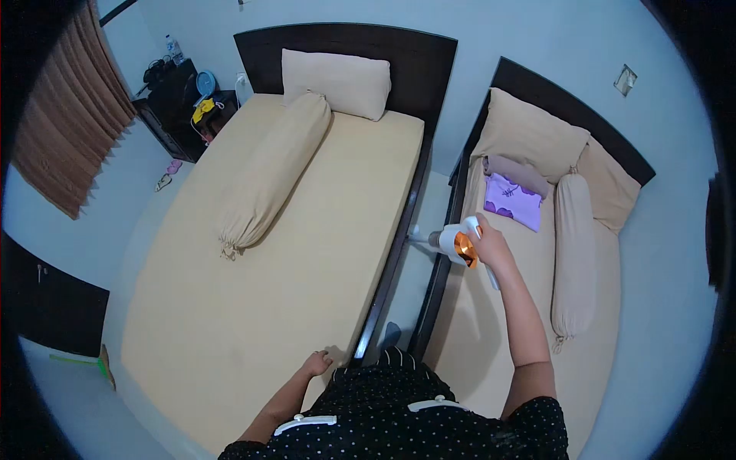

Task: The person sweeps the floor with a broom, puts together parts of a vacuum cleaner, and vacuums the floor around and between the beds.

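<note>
My right hand (489, 244) is closed round the handle of a white stick vacuum cleaner (463, 250) with an orange, shiny body. Its pale tube (418, 238) points left and down into the gap between two beds, where its far end is hidden. Low over the near right part of the left bed (253, 322) is my left hand (317, 363), holding nothing, its fingers loosely bent and apart. Whether it touches the sheet I cannot tell. Beyond my right hand, on the right bed (475, 322), lie a folded purple cloth (512, 201) and a rolled mauve cloth (517, 173).
A bolster (280, 176) and a pillow (337, 83) lie on the left bed. Another bolster (573, 253) and two pillows are on the right one. Dark bed rails (391, 264) border the narrow floor gap. A dark cabinet (170, 107) and slippers (164, 182) are far left.
</note>
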Demonstrator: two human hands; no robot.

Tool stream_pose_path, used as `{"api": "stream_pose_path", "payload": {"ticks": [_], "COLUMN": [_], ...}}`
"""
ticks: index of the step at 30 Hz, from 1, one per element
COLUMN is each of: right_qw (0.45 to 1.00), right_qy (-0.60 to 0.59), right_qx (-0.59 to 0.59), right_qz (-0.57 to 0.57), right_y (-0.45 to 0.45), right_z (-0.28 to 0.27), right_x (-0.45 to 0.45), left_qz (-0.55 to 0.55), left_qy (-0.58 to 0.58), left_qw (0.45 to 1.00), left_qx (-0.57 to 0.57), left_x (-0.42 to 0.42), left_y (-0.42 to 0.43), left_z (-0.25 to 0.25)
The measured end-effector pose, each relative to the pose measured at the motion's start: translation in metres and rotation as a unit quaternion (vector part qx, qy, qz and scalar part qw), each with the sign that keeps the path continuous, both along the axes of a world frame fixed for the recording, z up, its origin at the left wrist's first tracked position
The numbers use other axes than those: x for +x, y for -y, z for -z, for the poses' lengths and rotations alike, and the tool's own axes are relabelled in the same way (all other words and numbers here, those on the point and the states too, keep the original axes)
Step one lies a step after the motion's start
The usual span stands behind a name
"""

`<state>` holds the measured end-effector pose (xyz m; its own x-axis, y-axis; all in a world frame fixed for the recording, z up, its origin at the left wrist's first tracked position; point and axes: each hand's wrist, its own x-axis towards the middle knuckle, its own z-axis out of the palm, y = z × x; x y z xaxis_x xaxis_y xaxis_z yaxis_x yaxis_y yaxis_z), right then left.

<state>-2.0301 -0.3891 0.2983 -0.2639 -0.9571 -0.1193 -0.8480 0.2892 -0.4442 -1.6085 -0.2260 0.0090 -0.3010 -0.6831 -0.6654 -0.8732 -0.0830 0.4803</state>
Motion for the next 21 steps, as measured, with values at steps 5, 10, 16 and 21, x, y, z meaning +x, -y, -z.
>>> {"api": "stream_pose_path", "payload": {"ticks": [5, 10, 16, 21], "right_qw": [1.000, 1.000, 0.997, 0.980], "right_qy": [-0.006, -0.017, 0.053, 0.201], "right_qx": [-0.006, -0.009, -0.051, -0.011], "right_qz": [-0.004, -0.006, 0.017, 0.001], "right_y": [0.061, 0.114, 0.137, 0.103], "right_z": [0.014, 0.008, 0.033, 0.095], "right_x": [-0.016, -0.029, -0.039, -0.010], "left_qz": [-0.057, -0.114, -0.143, -0.116], "left_qy": [-0.065, -0.108, -0.190, -0.377], "left_qw": [0.996, 0.988, 0.970, 0.918], "left_qx": [0.004, -0.008, 0.057, 0.044], "left_x": [-0.038, -0.079, -0.125, -0.167], "left_y": [0.032, 0.061, 0.106, 0.123], "left_z": [-0.008, -0.024, -0.065, -0.115]}}
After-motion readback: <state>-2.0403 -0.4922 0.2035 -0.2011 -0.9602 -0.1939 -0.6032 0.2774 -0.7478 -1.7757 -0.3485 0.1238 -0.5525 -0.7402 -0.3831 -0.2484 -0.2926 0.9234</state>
